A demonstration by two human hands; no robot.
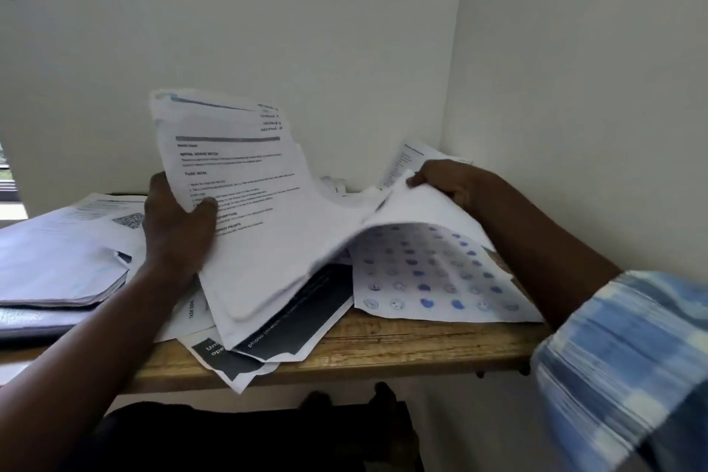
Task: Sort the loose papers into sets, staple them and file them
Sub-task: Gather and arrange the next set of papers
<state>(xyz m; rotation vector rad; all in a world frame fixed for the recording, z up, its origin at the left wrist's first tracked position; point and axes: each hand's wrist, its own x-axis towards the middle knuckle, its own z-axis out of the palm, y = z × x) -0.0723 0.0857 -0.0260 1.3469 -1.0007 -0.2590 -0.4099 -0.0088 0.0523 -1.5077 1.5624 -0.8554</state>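
Here, the left grip (176,220) clasps the printed sheets (245,172) and the right grip (446,182) pinches their other edge above the loose pile (306,305) at the worktop (421,341) front edge, I think to separate one set.

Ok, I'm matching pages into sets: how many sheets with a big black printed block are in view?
2. The upper sheet lies at the front edge of the desk under the lifted papers; the lower sheet pokes out beneath it, overhanging the edge. More may be hidden.
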